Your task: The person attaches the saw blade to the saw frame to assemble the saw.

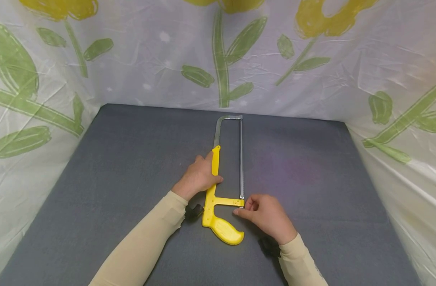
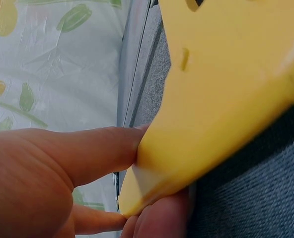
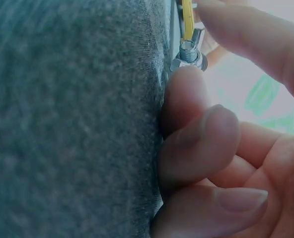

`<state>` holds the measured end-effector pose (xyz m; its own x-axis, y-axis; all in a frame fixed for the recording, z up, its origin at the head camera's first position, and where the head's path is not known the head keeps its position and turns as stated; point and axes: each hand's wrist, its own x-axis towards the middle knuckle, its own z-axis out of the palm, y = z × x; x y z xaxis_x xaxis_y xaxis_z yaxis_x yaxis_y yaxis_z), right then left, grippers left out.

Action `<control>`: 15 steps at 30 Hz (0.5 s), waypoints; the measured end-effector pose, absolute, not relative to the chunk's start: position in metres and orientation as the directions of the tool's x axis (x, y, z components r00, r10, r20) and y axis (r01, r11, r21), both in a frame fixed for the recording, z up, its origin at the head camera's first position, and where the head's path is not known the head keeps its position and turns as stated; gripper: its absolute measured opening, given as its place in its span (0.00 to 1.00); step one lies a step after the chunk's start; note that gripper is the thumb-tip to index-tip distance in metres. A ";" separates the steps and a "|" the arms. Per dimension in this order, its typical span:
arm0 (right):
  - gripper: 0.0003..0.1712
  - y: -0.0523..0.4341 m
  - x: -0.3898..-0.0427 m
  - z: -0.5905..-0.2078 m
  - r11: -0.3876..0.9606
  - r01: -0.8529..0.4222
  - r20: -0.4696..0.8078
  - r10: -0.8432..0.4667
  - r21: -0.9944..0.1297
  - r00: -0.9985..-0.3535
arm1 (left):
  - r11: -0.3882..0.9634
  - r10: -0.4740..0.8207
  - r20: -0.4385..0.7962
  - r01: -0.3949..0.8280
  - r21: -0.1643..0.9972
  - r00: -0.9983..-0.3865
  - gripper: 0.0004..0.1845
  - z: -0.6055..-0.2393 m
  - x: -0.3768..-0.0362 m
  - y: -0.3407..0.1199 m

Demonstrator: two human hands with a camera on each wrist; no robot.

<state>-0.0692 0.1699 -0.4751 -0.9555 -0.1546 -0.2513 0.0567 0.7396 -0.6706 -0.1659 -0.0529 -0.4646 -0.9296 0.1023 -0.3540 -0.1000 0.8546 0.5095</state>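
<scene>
A hacksaw with a yellow body (image 1: 210,196) and a silver front bow (image 1: 217,131) lies on the dark table, its blade (image 1: 242,159) along the right side. My left hand (image 1: 200,173) grips the yellow upper part of the frame, thumb on one face and fingers on the other; the left wrist view shows the yellow frame (image 2: 201,104) between them. Beside the lower end of the blade, my right hand (image 1: 268,214) has its thumb and curled fingers around a small metal wing nut (image 3: 189,54) on a threaded end. The index fingertip (image 3: 184,94) is right at the nut.
The dark cloth-covered table (image 1: 150,131) reaches back to a hanging white sheet (image 1: 146,59) printed with yellow flowers and green leaves, which also runs down both sides. The saw's yellow handle (image 1: 226,231) points toward the front, between my two forearms.
</scene>
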 end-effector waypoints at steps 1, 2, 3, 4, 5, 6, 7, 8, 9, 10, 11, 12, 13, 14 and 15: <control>0.20 0.169 -0.069 -0.475 0.745 0.052 -0.246 -0.152 -0.665 -0.957 | 0.855 0.102 -0.355 -0.100 0.509 -0.929 0.57 -0.465 -0.166 -0.053; 0.20 0.169 -0.069 -0.475 0.748 0.050 -0.242 -0.150 -0.661 -0.959 | 0.855 0.102 -0.354 -0.100 0.509 -0.930 0.57 -0.465 -0.166 -0.053; 0.20 0.169 -0.069 -0.475 0.753 0.048 -0.238 -0.147 -0.656 -0.960 | 0.855 0.103 -0.353 -0.098 0.509 -0.930 0.57 -0.464 -0.166 -0.053; 0.20 0.168 -0.069 -0.475 0.757 0.046 -0.234 -0.144 -0.652 -0.961 | 0.856 0.103 -0.353 -0.098 0.507 -0.930 0.57 -0.464 -0.166 -0.053; 0.20 0.168 -0.069 -0.474 0.759 0.045 -0.231 -0.141 -0.649 -0.963 | 0.857 0.103 -0.353 -0.097 0.507 -0.930 0.57 -0.464 -0.166 -0.053; 0.20 0.168 -0.069 -0.474 0.762 0.044 -0.229 -0.139 -0.646 -0.963 | 0.857 0.104 -0.353 -0.096 0.506 -0.930 0.57 -0.464 -0.166 -0.053; 0.20 0.168 -0.069 -0.474 0.764 0.044 -0.228 -0.137 -0.644 -0.964 | 0.858 0.104 -0.353 -0.096 0.505 -0.930 0.57 -0.464 -0.166 -0.053; 0.20 0.168 -0.069 -0.474 0.764 0.043 -0.227 -0.137 -0.643 -0.964 | 0.858 0.104 -0.354 -0.096 0.505 -0.930 0.57 -0.464 -0.166 -0.053; 0.20 0.167 -0.069 -0.474 0.766 0.041 -0.225 -0.137 -0.642 -0.965 | 0.858 0.105 -0.354 -0.095 0.505 -0.929 0.57 -0.464 -0.166 -0.053; 0.20 0.167 -0.069 -0.474 0.766 0.039 -0.223 -0.138 -0.642 -0.965 | 0.857 0.106 -0.355 -0.095 0.506 -0.929 0.57 -0.464 -0.166 -0.053; 0.20 0.167 -0.069 -0.474 0.766 0.035 -0.220 -0.139 -0.642 -0.966 | 0.857 0.108 -0.354 -0.094 0.507 -0.929 0.57 -0.464 -0.166 -0.054; 0.20 0.167 -0.069 -0.475 0.767 0.032 -0.217 -0.141 -0.641 -0.966 | 0.857 0.109 -0.355 -0.093 0.507 -0.929 0.57 -0.465 -0.166 -0.054; 0.20 0.168 -0.069 -0.475 0.767 0.028 -0.213 -0.143 -0.641 -0.966 | 0.857 0.110 -0.355 -0.093 0.507 -0.928 0.57 -0.465 -0.166 -0.054; 0.19 0.168 -0.069 -0.476 0.768 0.023 -0.209 -0.146 -0.640 -0.967 | 0.856 0.111 -0.354 -0.092 0.509 -0.928 0.57 -0.465 -0.166 -0.054; 0.19 0.168 -0.069 -0.476 0.769 0.019 -0.206 -0.148 -0.639 -0.967 | 0.855 0.112 -0.353 -0.091 0.511 -0.929 0.57 -0.465 -0.166 -0.054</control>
<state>-0.0691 0.1680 -0.4762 -0.9673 -0.1478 -0.2060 0.0187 0.7687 -0.6394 -0.1656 -0.0545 -0.4653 -0.9287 0.1125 -0.3534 -0.0908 0.8550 0.5107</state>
